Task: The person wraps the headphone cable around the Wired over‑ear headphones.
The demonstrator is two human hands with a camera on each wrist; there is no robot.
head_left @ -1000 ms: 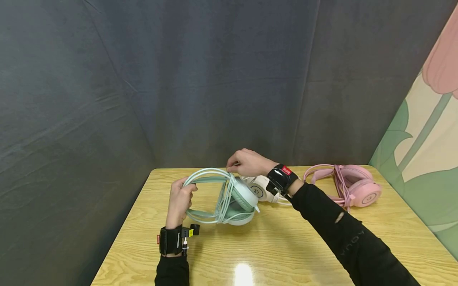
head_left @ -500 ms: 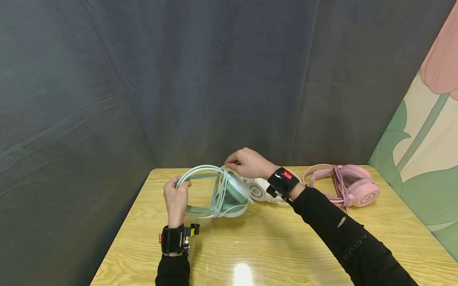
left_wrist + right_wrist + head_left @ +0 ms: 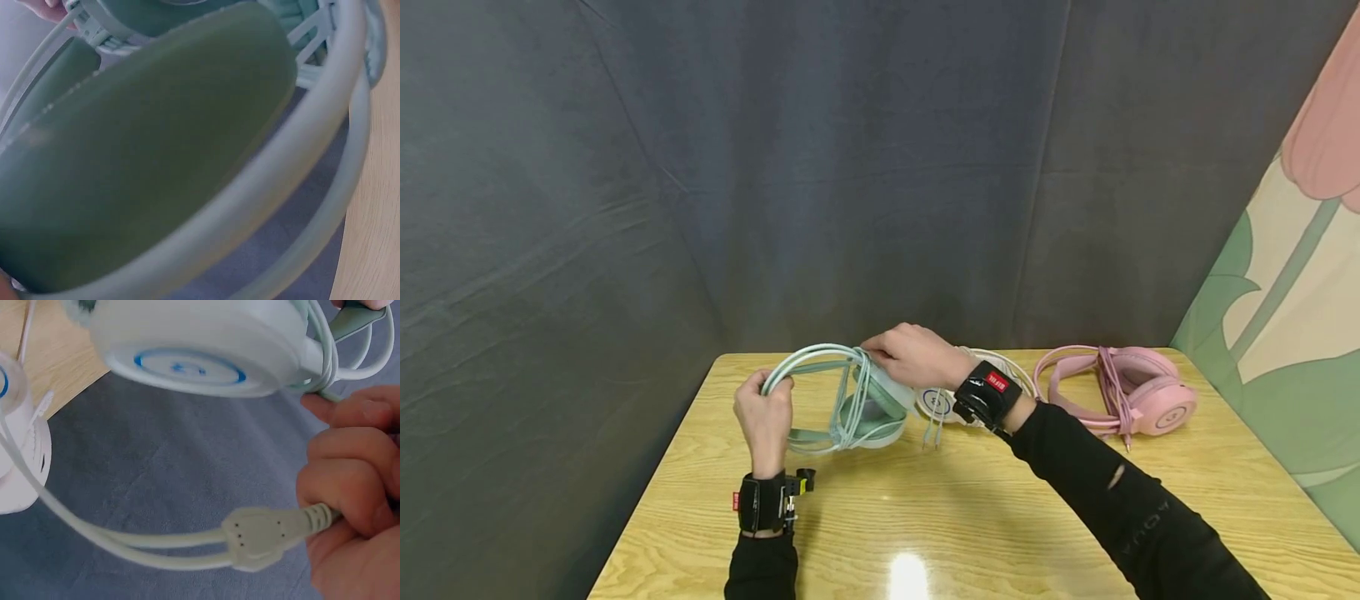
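Note:
My left hand [image 3: 764, 421] grips the headband of the pale green headphones [image 3: 886, 417], lifted above the table. A matching cable [image 3: 854, 408] is wound in several turns around them beside the ear cups. At the upper side of the windings is my right hand [image 3: 916, 354], its fingers curled around the cable. From that fist comes a Y-shaped splitter [image 3: 259, 537], seen in the right wrist view. Its two thin plug ends [image 3: 932, 433] dangle below the hand. The left wrist view is mostly filled by the padded headband [image 3: 156, 144], and little of the left hand shows there.
White headphones [image 3: 936, 403] lie behind my right hand and are partly hidden. Pink headphones [image 3: 1163, 406] with a wrapped cord lie farther right. The wooden table [image 3: 880, 525] ends at a dark curtain [image 3: 880, 167] behind, and a flower-patterned panel [image 3: 1285, 333] stands at right.
The green headphones and left hand have shifted slightly left. The right hand has moved a little left and lower against the windings. The two plug ends have come into view beneath it.

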